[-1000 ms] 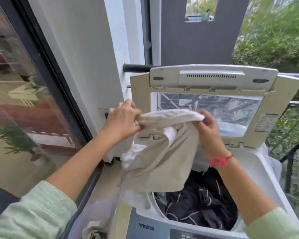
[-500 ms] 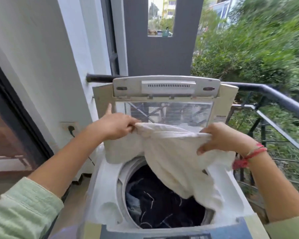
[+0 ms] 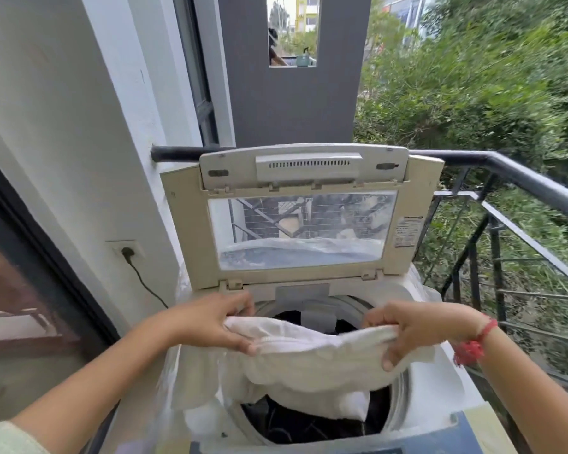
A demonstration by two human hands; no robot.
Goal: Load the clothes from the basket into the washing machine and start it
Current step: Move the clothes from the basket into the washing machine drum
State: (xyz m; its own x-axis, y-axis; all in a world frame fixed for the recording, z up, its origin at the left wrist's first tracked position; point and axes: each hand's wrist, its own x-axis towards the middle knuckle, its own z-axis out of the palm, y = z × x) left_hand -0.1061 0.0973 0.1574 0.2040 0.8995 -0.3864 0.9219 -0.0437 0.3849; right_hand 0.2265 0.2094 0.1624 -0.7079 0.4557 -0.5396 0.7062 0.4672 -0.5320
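Our left hand (image 3: 210,324) and right hand (image 3: 418,332) pinch the white garment (image 3: 309,365), lower centre; we'd drop it wholly inside the washing machine (image 3: 440,388).

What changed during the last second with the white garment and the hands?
The left hand and right hand brought the white garment down from in front of the raised lid to the mouth of the drum; its lower part now hangs inside. Neither hand let go. The lid stayed up, dark clothes stayed in the drum.
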